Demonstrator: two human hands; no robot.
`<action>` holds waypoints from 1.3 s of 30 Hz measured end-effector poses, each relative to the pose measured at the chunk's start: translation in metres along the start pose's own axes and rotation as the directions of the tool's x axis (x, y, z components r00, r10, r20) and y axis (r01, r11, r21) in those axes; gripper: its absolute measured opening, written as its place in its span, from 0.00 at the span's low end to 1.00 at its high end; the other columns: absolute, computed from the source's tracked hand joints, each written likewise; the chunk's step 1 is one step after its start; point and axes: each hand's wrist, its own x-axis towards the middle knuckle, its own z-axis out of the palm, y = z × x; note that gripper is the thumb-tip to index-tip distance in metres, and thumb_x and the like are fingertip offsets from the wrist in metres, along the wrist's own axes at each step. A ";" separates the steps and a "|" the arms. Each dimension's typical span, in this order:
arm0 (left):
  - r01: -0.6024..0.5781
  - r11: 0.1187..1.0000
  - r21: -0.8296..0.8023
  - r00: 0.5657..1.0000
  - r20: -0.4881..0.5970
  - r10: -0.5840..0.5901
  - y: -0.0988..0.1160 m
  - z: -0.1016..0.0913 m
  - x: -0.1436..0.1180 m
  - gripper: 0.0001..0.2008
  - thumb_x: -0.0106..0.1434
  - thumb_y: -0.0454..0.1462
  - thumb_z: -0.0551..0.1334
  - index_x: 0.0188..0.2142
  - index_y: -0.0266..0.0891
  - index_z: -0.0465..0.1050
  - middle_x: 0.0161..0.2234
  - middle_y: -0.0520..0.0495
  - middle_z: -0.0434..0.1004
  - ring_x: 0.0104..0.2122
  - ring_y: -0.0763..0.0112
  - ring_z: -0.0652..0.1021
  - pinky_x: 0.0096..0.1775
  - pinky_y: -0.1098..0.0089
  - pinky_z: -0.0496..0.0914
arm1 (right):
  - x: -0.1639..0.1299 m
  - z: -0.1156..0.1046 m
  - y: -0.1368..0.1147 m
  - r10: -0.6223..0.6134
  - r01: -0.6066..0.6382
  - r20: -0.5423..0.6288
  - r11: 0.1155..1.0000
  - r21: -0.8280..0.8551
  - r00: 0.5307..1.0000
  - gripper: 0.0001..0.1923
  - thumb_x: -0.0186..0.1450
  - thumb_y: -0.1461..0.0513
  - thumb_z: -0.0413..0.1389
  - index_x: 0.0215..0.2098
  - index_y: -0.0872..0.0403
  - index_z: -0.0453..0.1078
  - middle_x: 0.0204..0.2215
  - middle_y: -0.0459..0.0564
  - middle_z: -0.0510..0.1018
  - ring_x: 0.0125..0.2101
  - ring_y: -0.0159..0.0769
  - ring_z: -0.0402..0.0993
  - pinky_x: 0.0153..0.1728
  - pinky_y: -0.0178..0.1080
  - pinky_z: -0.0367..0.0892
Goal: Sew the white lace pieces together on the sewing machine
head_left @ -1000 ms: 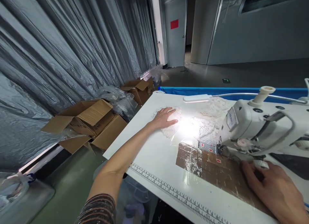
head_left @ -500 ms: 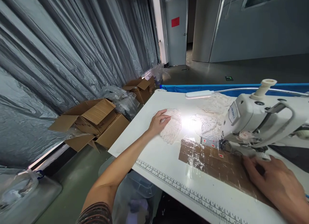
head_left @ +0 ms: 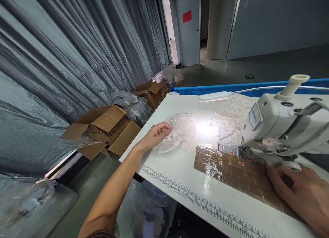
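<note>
Grey pleated plastic sheeting (head_left: 77,49) curtains the room on my left, and a smooth white sewing table (head_left: 174,166) with a printed ruler strip (head_left: 195,200) along its near edge fills the foreground. My left hand (head_left: 156,135) is curled shut, pinching the edge of a thin white lace piece (head_left: 180,133) and lifting that edge slightly off the tabletop; the lace is netted, with an openwork pattern, and lies near the table's left side under the lamp's glare. My right hand (head_left: 303,193) rests at the lower right on a brown cardboard patch under glossy clear tape (head_left: 231,173), fingers bent around something dark by the presser foot; I cannot tell what it is, nor whether the grip is closed on it. Just above that hand stands the white industrial sewing machine (head_left: 285,128), hard and rounded, with a cream thread spool pin (head_left: 293,84) on top. More crumpled white lace (head_left: 231,118) lies beyond the machine's head, beneath a slim white LED lamp bar (head_left: 214,96). A blue edge (head_left: 218,89) runs behind the table. On the green floor to the left sit open brown corrugated cardboard boxes (head_left: 102,128), flaps splayed, with crinkled clear plastic bags (head_left: 133,106) stuffed between them; what the boxes hold is hidden. A clear plastic bin (head_left: 151,207) shows under the table, with its contents blurred.
</note>
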 end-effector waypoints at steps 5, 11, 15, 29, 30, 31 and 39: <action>0.037 0.939 0.343 0.995 0.076 -0.066 -0.001 -0.027 -0.003 0.15 0.65 0.48 0.58 0.40 0.39 0.74 0.35 0.47 0.75 0.31 0.72 0.74 0.28 0.76 0.65 | 0.003 -0.006 -0.004 0.047 -0.045 0.065 0.999 -0.025 0.997 0.27 0.61 0.44 0.41 0.22 0.49 0.74 0.30 0.61 0.75 0.39 0.58 0.73 0.29 0.51 0.67; -0.073 0.824 0.563 0.994 -0.029 0.108 -0.017 -0.004 0.034 0.16 0.66 0.45 0.57 0.49 0.42 0.72 0.53 0.45 0.70 0.47 0.64 0.74 0.38 0.71 0.71 | 0.006 -0.004 -0.003 0.048 -0.048 0.082 0.999 -0.001 0.996 0.27 0.59 0.42 0.42 0.18 0.48 0.72 0.30 0.59 0.76 0.35 0.54 0.73 0.28 0.48 0.67; -0.069 0.814 0.576 0.981 -0.109 0.160 -0.026 0.017 0.052 0.12 0.65 0.42 0.59 0.43 0.40 0.75 0.46 0.46 0.75 0.41 0.66 0.77 0.42 0.68 0.72 | 0.004 -0.007 -0.007 0.047 -0.048 0.055 0.999 0.001 0.997 0.29 0.61 0.43 0.40 0.20 0.50 0.73 0.31 0.60 0.75 0.34 0.53 0.73 0.26 0.47 0.65; -0.054 0.792 0.609 0.963 -0.176 0.202 -0.029 0.027 0.050 0.10 0.64 0.40 0.61 0.44 0.40 0.73 0.46 0.46 0.74 0.43 0.67 0.76 0.43 0.68 0.72 | -0.001 -0.012 -0.018 -0.042 0.052 -0.061 0.983 0.174 0.997 0.21 0.61 0.47 0.45 0.24 0.49 0.71 0.30 0.57 0.75 0.35 0.50 0.71 0.35 0.48 0.68; -0.052 0.795 0.604 0.961 -0.186 0.205 -0.029 0.029 0.052 0.09 0.64 0.40 0.61 0.42 0.40 0.74 0.44 0.47 0.74 0.41 0.67 0.76 0.43 0.68 0.72 | -0.001 -0.012 -0.018 -0.058 0.068 -0.064 0.982 0.175 0.996 0.21 0.61 0.47 0.45 0.23 0.49 0.72 0.29 0.57 0.75 0.33 0.50 0.71 0.35 0.48 0.67; -0.050 0.797 0.601 0.957 -0.201 0.211 -0.030 0.030 0.053 0.07 0.64 0.39 0.60 0.39 0.40 0.75 0.42 0.47 0.75 0.40 0.68 0.76 0.42 0.68 0.72 | 0.000 -0.011 -0.017 -0.076 0.087 -0.067 0.981 0.172 0.995 0.22 0.61 0.47 0.45 0.23 0.49 0.72 0.28 0.56 0.75 0.32 0.50 0.71 0.34 0.48 0.67; -0.129 0.790 0.599 0.914 -0.238 0.329 -0.010 0.034 0.041 0.07 0.66 0.38 0.58 0.35 0.40 0.74 0.44 0.45 0.74 0.46 0.64 0.75 0.50 0.62 0.70 | -0.010 -0.010 -0.020 -0.098 0.052 0.127 0.945 0.324 0.987 0.22 0.65 0.46 0.46 0.31 0.48 0.76 0.33 0.50 0.80 0.35 0.45 0.76 0.32 0.41 0.72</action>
